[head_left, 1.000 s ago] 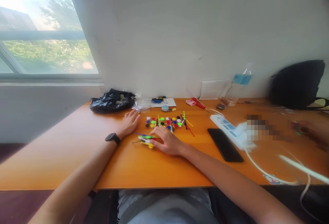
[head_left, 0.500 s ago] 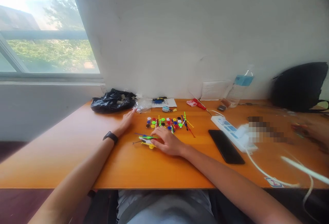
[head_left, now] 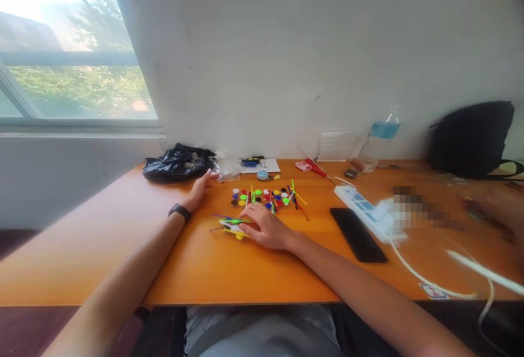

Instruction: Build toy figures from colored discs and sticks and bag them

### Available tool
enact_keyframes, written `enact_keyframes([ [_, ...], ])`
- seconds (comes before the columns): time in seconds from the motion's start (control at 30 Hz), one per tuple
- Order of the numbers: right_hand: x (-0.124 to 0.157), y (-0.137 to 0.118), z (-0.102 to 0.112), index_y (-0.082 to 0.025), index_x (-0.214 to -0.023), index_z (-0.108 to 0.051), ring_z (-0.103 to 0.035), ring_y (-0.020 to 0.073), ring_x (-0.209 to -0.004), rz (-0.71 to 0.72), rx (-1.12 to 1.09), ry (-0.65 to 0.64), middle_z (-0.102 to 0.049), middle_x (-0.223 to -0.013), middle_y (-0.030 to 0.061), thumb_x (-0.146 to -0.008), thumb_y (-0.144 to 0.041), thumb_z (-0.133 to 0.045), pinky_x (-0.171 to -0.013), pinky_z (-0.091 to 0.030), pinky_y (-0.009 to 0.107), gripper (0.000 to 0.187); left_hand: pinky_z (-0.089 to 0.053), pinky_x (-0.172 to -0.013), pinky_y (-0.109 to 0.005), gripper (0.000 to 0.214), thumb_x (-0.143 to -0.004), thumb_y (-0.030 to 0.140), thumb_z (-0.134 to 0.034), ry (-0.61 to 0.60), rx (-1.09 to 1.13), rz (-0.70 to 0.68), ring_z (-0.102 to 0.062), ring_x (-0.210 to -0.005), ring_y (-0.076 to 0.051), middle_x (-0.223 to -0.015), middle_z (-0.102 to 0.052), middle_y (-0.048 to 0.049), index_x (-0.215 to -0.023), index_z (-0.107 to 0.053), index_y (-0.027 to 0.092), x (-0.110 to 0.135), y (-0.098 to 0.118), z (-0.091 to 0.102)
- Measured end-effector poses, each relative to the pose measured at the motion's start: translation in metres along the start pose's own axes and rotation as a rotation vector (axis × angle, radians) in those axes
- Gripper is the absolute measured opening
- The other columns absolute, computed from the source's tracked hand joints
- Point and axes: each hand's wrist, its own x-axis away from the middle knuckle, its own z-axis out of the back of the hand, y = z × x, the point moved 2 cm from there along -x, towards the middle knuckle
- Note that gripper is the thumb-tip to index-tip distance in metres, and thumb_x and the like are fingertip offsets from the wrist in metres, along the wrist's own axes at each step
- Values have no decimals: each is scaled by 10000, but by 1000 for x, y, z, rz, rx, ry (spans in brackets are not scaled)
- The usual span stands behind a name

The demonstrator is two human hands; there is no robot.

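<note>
Left hand (head_left: 198, 190) seen open; right hand (head_left: 268, 228) curled over coloured sticks (head_left: 231, 226), grip unclear. Light, stiff, slippery handling expected; mid-shaft pinch advised.

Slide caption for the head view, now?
Right hand at a cluster of thin colored sticks, left hand near a black plastic bag.

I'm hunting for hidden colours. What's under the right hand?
Coloured sticks and a yellow piece show beside the right hand; anything directly beneath it is covered, so I can't tell.
</note>
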Motion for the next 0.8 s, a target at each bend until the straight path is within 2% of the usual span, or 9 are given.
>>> enact_keyframes([
  [0.1,0,2,0,-192,-1121,-640,-628,266,-1099,-5,11,0,-696,-1151,123,-1025,-330,-619,-996,-490,416,170,-576,-872,-418,829,-835,846,-523,-64,94,62,-732,-998,-328,-1180,-783,-137,-1244,-769,167,-1,-3,2],
  [0.27,0,2,1,-195,-1119,-636,-630,265,-1103,-13,9,0,-695,-1147,123,-1023,-332,-623,-985,-497,406,167,-545,-922,-409,785,-812,790,-623,-2,51,-11,-690,-1107,-347,-1277,-747,-147,-1237,-767,146,-3,-3,2],
  [0.53,-2,-1,1,-198,-1093,-638,-618,262,-1062,-8,16,-23,-696,-1123,117,-1032,-329,-610,-973,-499,421,147,-533,-934,-382,857,-902,838,-412,-110,-61,-28,-684,-1112,-307,-1249,-749,-129,-1397,-685,194,-7,-2,-1],
  [0.67,-1,0,1,-199,-1109,-642,-613,264,-1095,-3,8,-31,-691,-1142,122,-1041,-340,-597,-994,-496,426,162,-545,-948,-399,847,-892,846,-443,-123,-44,-25,-692,-1117,-318,-1267,-752,-140,-1307,-741,171,-5,3,-3],
  [0.8,-1,1,2,-201,-1103,-647,-613,264,-1101,-5,6,-31,-689,-1137,118,-1039,-342,-600,-994,-497,423,162,-556,-945,-414,772,-854,797,-581,-56,18,-50,-701,-1102,-331,-1276,-752,-151,-1203,-786,140,-4,6,-2],
])
